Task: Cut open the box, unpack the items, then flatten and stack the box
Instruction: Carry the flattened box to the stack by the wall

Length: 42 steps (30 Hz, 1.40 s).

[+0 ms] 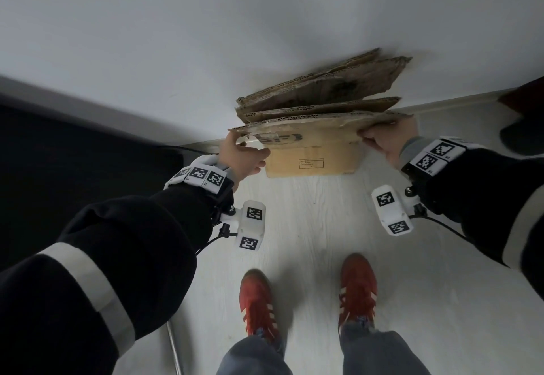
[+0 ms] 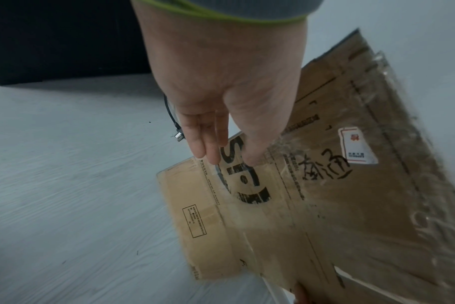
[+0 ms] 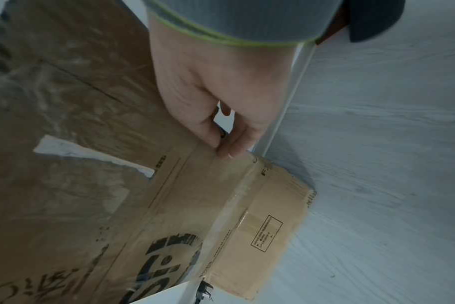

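Both hands are holding the flattened box (image 1: 312,139) upright by its top edge, right in front of the stack of flattened boxes (image 1: 321,89) leaning on the wall (image 1: 206,36). Left hand (image 1: 244,157) is gripping the left end, right hand (image 1: 385,139) is pinching the right end, and the bottom flap is touching the floor (image 1: 309,227).

"SF" on flattened box (image 2: 247,176)

Indoor room: plank floor (image 1: 309,227), skirting (image 1: 441,103)
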{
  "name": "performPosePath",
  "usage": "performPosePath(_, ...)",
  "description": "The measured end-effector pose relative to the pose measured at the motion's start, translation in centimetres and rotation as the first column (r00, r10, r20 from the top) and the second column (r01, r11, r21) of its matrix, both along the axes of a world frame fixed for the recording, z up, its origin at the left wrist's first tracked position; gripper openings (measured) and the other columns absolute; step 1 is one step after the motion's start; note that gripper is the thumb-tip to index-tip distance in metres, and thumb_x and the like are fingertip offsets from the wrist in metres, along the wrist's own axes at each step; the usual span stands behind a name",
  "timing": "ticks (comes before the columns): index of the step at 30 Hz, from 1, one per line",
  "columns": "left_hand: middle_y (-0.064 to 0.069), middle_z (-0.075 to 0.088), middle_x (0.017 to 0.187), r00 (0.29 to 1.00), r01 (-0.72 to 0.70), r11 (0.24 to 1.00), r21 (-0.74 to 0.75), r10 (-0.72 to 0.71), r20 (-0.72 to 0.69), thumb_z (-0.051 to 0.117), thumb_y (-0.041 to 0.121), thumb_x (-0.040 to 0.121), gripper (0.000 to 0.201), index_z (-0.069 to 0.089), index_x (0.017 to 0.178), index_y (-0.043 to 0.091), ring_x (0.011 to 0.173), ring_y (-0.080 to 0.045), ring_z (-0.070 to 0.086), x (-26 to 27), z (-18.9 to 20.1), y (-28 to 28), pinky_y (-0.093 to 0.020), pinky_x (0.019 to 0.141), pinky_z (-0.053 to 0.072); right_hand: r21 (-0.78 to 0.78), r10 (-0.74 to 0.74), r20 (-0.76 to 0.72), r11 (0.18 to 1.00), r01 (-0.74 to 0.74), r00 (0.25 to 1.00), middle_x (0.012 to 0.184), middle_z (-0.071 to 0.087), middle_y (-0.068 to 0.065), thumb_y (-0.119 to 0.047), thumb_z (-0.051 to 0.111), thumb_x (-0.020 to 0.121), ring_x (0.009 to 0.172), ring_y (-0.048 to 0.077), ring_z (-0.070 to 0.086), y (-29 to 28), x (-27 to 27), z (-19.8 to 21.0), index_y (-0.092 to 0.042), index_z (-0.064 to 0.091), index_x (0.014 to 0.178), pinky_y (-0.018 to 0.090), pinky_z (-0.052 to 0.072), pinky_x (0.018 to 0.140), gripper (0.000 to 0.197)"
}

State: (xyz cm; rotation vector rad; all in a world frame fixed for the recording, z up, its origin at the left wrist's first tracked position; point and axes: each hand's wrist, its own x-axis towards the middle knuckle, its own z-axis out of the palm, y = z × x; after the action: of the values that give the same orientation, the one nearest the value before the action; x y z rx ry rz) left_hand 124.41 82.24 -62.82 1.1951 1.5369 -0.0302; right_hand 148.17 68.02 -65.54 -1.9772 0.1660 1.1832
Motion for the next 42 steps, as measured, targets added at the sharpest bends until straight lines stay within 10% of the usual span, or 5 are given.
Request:
performPosePath(7, -0.019, 0.071, 0.106, 0.997, 0.049, 0.996, -0.08, -0.054, -0.063, 0.076, 0.013, 0.085, 0.066, 0.04, 0.141, 0.013, 0.091, -0.026, 0.074, 0.4, 0.5, -1.0, -0.038, 0.083, 0.062, -0.041, 0.041, -0.037, 0.998, -0.042, 0.999, 0.086, 0.063, -0.001, 0.0, 0.072, 0.085, 0.087, 0.015, 0.065, -1.6, -0.6, -1.7, -0.012, 0.058, 0.079, 0.035, 0.052, 0.099, 0.019)
performPosePath(12, -0.005, 0.061, 0.091, 0.971, 0.167, 0.951, -0.259, -0.204, -0.126, 0.061, 0.01, 0.095, 0.009, 0.054, 0.091, 0.014, 0.082, -0.021, 0.064, 1.0, 1.5, -1.7, -0.033, 0.083, 0.059, -0.078, 0.16, -0.027, 0.984, -0.162, 0.987, 0.117, 0.068, 0.014, 0.001, 0.074, 0.079, 0.1, 0.019, 0.065, -3.9, -0.7, -2.5, -0.002, 0.063, 0.11, 0.039, 0.055, 0.096, 0.033)
performPosePath(24, -0.012, 0.067, 0.112, 0.834, 0.451, 0.822, -0.347, -0.527, -0.165, 0.053, 0.005, 0.098, 0.03, 0.054, 0.128, 0.001, 0.11, -0.027, 0.069, 2.2, 5.4, -4.4, -0.04, 0.1, 0.055, -0.278, 0.484, -0.087, 0.828, -0.488, 0.871, 0.123, 0.063, 0.021, 0.003, 0.072, 0.083, 0.103, 0.033, 0.067, -8.4, -1.8, 0.2, -0.003, 0.048, 0.138, 0.042, 0.057, 0.088, 0.061)
performPosePath(34, -0.01, 0.071, 0.097, 0.773, 0.502, 0.785, -0.362, -0.595, -0.219, 0.057, 0.005, 0.097, 0.015, 0.061, 0.111, 0.005, 0.089, -0.022, 0.071, 1.1, 8.9, -5.3, -0.04, 0.096, 0.057, -0.254, 0.404, -0.008, 0.884, -0.393, 0.915, 0.118, 0.066, 0.025, 0.003, 0.063, 0.086, 0.079, 0.026, 0.065, -10.4, -0.9, 4.3, -0.001, 0.049, 0.135, 0.041, 0.058, 0.08, 0.05)
performPosePath(42, -0.011, 0.054, 0.054, 0.721, 0.526, 0.739, -0.422, -0.65, -0.24, 0.044, 0.004, 0.098, 0.021, 0.051, 0.08, 0.011, 0.047, -0.014, 0.05, 1.2, 14.5, -5.4, -0.023, 0.051, 0.037, -0.256, 0.43, -0.08, 0.863, -0.436, 0.899, 0.119, 0.064, 0.018, 0.003, 0.072, 0.082, 0.097, 0.027, 0.067, -11.1, -1.3, 9.8, -0.009, 0.056, 0.125, 0.035, 0.059, 0.074, 0.047)
